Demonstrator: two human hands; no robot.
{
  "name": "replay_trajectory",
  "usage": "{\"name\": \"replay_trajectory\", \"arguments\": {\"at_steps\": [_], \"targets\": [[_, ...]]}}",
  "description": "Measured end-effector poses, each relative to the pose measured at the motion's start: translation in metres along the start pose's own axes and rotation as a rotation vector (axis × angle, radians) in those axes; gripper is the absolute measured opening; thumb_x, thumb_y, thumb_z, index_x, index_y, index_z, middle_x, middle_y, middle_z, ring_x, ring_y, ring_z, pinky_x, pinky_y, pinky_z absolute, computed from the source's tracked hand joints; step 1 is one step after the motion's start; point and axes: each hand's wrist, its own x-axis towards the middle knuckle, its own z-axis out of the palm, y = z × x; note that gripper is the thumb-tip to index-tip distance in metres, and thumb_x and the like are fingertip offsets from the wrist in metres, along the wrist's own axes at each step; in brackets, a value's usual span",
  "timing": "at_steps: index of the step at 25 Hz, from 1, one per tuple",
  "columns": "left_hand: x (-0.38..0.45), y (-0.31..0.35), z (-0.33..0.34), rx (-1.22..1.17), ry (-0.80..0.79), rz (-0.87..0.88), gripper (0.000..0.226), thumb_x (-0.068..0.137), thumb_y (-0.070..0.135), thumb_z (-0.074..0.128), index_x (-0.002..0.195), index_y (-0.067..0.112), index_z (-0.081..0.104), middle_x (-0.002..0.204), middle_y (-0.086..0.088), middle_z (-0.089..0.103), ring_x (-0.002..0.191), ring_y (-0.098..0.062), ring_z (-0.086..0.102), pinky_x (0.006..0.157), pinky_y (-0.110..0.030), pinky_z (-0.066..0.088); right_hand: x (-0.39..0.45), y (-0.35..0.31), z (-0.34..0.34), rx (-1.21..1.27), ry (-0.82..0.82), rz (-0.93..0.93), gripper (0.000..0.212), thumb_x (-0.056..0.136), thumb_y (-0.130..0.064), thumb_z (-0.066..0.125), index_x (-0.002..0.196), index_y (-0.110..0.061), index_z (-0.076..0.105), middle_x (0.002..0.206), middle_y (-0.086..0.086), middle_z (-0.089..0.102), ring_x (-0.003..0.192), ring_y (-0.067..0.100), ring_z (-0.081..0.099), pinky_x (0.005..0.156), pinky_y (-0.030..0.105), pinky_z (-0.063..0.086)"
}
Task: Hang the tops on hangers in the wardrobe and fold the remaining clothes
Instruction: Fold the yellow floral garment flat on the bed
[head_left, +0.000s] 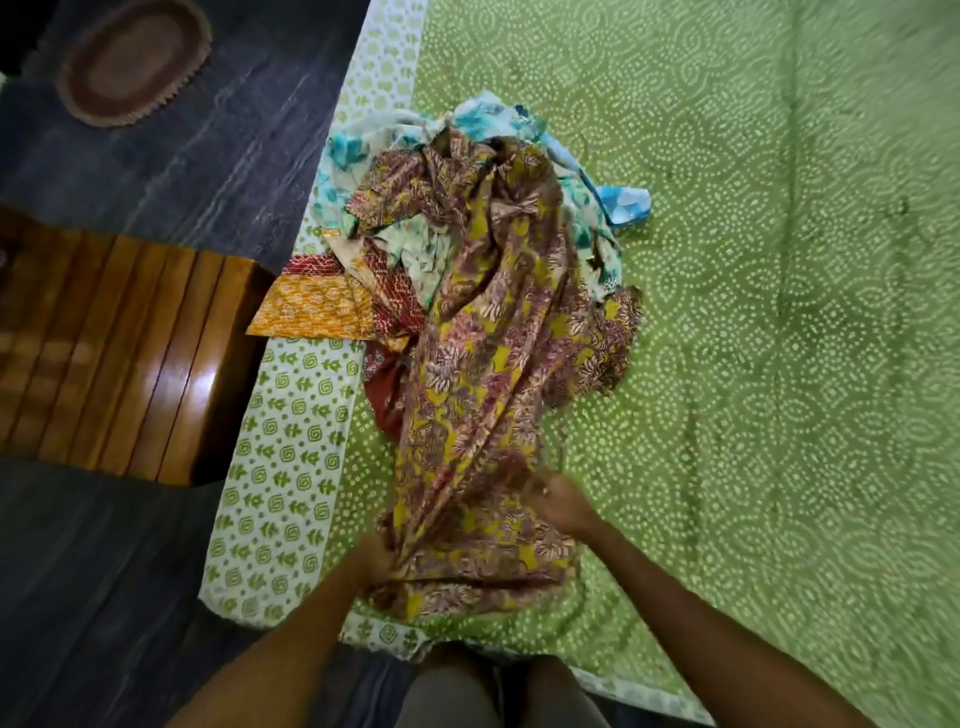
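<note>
A heap of clothes lies on the bed, near its left edge. On top stretches a long yellow and maroon floral garment (488, 332), reaching from the heap toward me. My left hand (375, 562) grips its near left edge. My right hand (558, 501) grips the cloth a little farther up on the right. Under it lie a white and turquoise printed piece (358, 150), a light blue piece (626, 203), an orange printed piece (306, 306) and a dark red piece (387, 395).
The bed carries a green dotted sheet (779, 312) with a white patterned border (280, 467) on the left. A brown wooden cabinet (114, 353) stands by the bed's left side. An oval rug (135, 62) lies on the dark floor.
</note>
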Motion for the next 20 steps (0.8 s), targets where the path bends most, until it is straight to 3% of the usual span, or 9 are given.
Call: {"name": "replay_trajectory", "arguments": {"at_steps": [2, 4, 6, 8, 10, 13, 15, 18, 20], "targets": [[0.002, -0.002, -0.017, 0.293, -0.047, -0.001, 0.04, 0.097, 0.028, 0.047, 0.13, 0.007, 0.05, 0.131, -0.014, 0.054, 0.118, -0.028, 0.052, 0.097, -0.033, 0.043, 0.021, -0.027, -0.052, 0.199, 0.37, -0.008, 0.034, 0.087, -0.021, 0.065, 0.111, 0.001, 0.057, 0.097, 0.006, 0.053, 0.089, 0.017, 0.049, 0.072, 0.026, 0.038], [0.008, 0.017, -0.045, 0.233, 0.1, -0.063, 0.041, 0.095, 0.029, 0.049, 0.124, 0.001, 0.052, 0.125, -0.017, 0.056, 0.113, -0.031, 0.054, 0.092, -0.037, 0.044, 0.048, -0.051, -0.095, 0.46, 0.523, 0.023, 0.047, 0.084, -0.021, 0.069, 0.12, 0.0, 0.047, 0.109, 0.01, 0.053, 0.097, 0.021, 0.051, 0.075, 0.03, 0.044], [0.021, 0.053, -0.076, -0.063, 0.293, -0.007, 0.044, 0.093, 0.028, 0.054, 0.124, -0.002, 0.049, 0.115, -0.017, 0.059, 0.102, -0.033, 0.058, 0.085, -0.038, 0.049, 0.071, -0.078, -0.122, 0.747, 0.456, 0.085, 0.072, 0.081, -0.028, 0.072, 0.135, -0.002, 0.032, 0.132, 0.017, 0.046, 0.115, 0.029, 0.05, 0.09, 0.041, 0.049], [0.022, 0.103, -0.103, -0.297, 0.358, 0.127, 0.045, 0.095, 0.029, 0.051, 0.131, 0.002, 0.045, 0.1, -0.008, 0.06, 0.082, -0.022, 0.059, 0.07, -0.032, 0.051, 0.09, -0.097, -0.131, 0.796, 0.356, 0.141, 0.084, 0.083, -0.029, 0.07, 0.144, -0.005, 0.019, 0.147, 0.02, 0.031, 0.126, 0.032, 0.042, 0.102, 0.048, 0.041], [0.02, 0.155, -0.122, -0.451, 0.41, 0.278, 0.048, 0.097, 0.034, 0.047, 0.137, 0.008, 0.042, 0.102, -0.004, 0.059, 0.086, -0.018, 0.059, 0.074, -0.03, 0.051, 0.095, -0.12, -0.12, 0.753, 0.409, 0.084, 0.062, 0.089, -0.015, 0.062, 0.14, -0.003, 0.028, 0.134, 0.021, 0.048, 0.102, 0.024, 0.055, 0.088, 0.037, 0.05], [0.004, 0.214, -0.141, -0.679, 0.425, 0.409, 0.057, 0.094, 0.045, 0.046, 0.141, 0.012, 0.037, 0.135, -0.009, 0.05, 0.12, -0.025, 0.05, 0.095, -0.036, 0.044, 0.066, -0.14, -0.054, 0.388, 0.538, -0.141, 0.041, 0.098, -0.015, 0.045, 0.138, -0.017, 0.033, 0.075, 0.0, 0.058, 0.052, 0.004, 0.051, 0.045, 0.024, 0.043], [0.001, 0.225, -0.141, -0.725, 0.403, 0.473, 0.068, 0.09, 0.046, 0.054, 0.145, 0.014, 0.028, 0.145, -0.007, 0.038, 0.128, -0.021, 0.04, 0.098, -0.032, 0.037, 0.035, -0.127, 0.007, 0.185, 0.275, -0.294, 0.025, 0.101, -0.017, 0.038, 0.125, -0.019, 0.045, 0.074, 0.002, 0.061, 0.055, 0.004, 0.059, 0.048, 0.028, 0.044], [0.012, 0.202, -0.124, -0.624, 0.393, 0.356, 0.073, 0.084, 0.021, 0.069, 0.143, 0.016, 0.026, 0.135, -0.009, 0.046, 0.108, -0.018, 0.051, 0.092, -0.035, 0.046, 0.002, -0.078, 0.07, -0.164, -0.151, -0.311, 0.031, 0.093, -0.016, 0.048, 0.122, -0.005, 0.053, 0.108, 0.018, 0.064, 0.096, 0.033, 0.062, 0.073, 0.035, 0.046], [0.016, 0.17, -0.104, -0.775, 0.367, 0.144, 0.06, 0.086, 0.018, 0.066, 0.138, 0.016, 0.037, 0.132, -0.018, 0.051, 0.089, -0.025, 0.061, 0.076, -0.04, 0.055, 0.0, -0.051, 0.071, -0.227, -0.287, -0.179, 0.037, 0.087, -0.031, 0.055, 0.113, -0.005, 0.059, 0.09, 0.014, 0.062, 0.089, 0.03, 0.059, 0.064, 0.031, 0.04]]}}
